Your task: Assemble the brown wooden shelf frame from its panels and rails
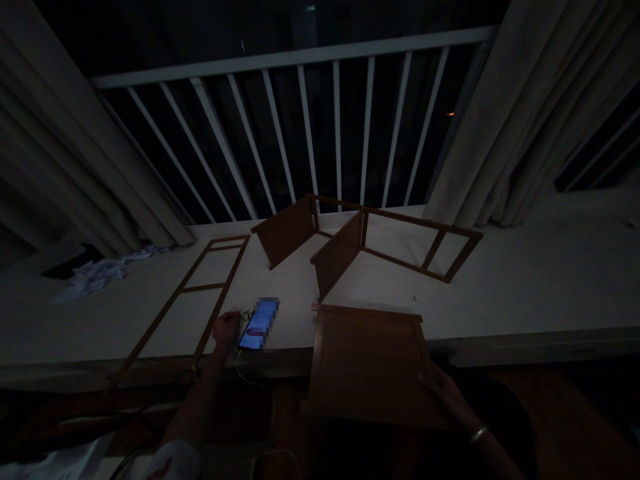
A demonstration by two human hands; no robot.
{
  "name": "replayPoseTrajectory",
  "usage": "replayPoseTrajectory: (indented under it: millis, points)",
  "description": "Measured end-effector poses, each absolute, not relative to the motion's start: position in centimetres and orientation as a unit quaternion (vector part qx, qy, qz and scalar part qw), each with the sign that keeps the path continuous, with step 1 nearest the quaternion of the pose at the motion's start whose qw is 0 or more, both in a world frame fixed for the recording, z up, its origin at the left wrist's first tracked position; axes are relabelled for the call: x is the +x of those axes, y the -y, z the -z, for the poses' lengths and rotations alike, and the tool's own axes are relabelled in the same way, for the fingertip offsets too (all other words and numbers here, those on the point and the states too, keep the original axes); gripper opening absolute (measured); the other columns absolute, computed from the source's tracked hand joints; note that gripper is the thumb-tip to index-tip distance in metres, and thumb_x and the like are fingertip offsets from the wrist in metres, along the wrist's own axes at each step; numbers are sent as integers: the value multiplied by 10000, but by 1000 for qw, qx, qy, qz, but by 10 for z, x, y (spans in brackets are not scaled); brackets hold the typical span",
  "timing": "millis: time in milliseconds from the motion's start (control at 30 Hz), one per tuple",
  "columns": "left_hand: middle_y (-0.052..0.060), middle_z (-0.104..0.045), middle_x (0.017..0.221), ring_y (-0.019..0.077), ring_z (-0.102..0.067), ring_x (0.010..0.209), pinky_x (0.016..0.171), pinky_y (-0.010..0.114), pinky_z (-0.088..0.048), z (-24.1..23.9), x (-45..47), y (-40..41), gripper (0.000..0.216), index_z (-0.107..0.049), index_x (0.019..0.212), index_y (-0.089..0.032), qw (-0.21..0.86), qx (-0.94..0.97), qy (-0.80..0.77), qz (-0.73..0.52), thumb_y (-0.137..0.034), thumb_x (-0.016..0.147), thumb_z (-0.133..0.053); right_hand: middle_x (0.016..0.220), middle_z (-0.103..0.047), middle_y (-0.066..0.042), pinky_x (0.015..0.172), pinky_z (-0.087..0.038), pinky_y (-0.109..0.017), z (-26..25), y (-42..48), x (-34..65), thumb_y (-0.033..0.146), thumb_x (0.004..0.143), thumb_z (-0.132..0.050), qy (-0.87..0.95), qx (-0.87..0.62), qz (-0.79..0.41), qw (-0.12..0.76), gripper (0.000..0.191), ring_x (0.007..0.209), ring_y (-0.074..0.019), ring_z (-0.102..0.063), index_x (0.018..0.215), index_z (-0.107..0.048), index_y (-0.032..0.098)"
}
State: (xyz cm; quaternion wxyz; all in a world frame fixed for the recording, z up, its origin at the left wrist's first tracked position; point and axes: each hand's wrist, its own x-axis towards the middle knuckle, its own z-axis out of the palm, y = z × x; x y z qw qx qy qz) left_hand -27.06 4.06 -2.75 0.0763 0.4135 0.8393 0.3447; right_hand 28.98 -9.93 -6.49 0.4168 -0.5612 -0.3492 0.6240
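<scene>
My right hand (446, 395) grips the right edge of a brown wooden panel (369, 363), which is tilted, its far end over the edge of the white ledge. Beside the phone, my left hand (227, 328) rests closed on the ledge. Whatever its fingers hold is too dark to make out. Small pieces (247, 315), perhaps hardware, lie by its fingertips. A lit phone (259, 325) lies just right of that hand. Under and left of the forearm is a flat wooden frame (203, 289). Farther back stands a joined wooden assembly with two panels (340, 252) and an open side frame (435, 248).
The white ledge (480, 300) runs along a window with a white railing (336, 127). Curtains (520, 107) hang at both sides. Crumpled papers (97, 277) lie at the left. A white cable (257, 385) runs down from the phone. The room is dim.
</scene>
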Motion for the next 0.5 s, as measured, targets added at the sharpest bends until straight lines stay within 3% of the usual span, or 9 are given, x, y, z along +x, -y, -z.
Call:
replayPoseTrajectory:
  millis: [500]
  points:
    - [82, -609, 601, 266, -549, 745, 672, 382, -368, 12, -242, -38, 236, -616, 683, -138, 75, 372, -840, -389, -311, 620, -469, 1053, -597, -74, 833, -434, -427, 62, 99, 290, 453, 610, -620, 355, -546, -629, 424, 556, 951, -276, -553, 1087, -486, 200]
